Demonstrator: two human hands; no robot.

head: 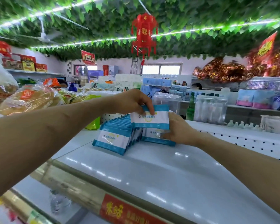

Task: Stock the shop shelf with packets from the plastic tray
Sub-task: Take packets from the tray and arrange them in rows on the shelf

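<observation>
Where the white shelf [176, 178] runs toward the lower edge of the frame, a broad bare stretch of it is left open in front of the packets, bounded at the front by a metallic price rail [78, 186] with a red label [129, 212]. On the right, the open room is closed off by a perforated white panel [249, 143].

At the centre of the frame an upright blue-and-white packet [153, 120] is pinched at its top edge by the fingers [149, 109] of the left hand [132, 101]. It is held above a lower packet [152, 136], which is gripped at its right end by the right hand [179, 130], with fingers [164, 135] curled across its face. Both packets are held just beside a row of packets [115, 136] that leans, closely stacked, on the shelf to the centre left.

Bagged bread [31, 101] is piled at the left of the frame. A green bottle [191, 107] is seen behind the hands, beside clear packs [210, 109]. At the right edge a clear container [275, 123] is seen; its contents cannot be told.
</observation>
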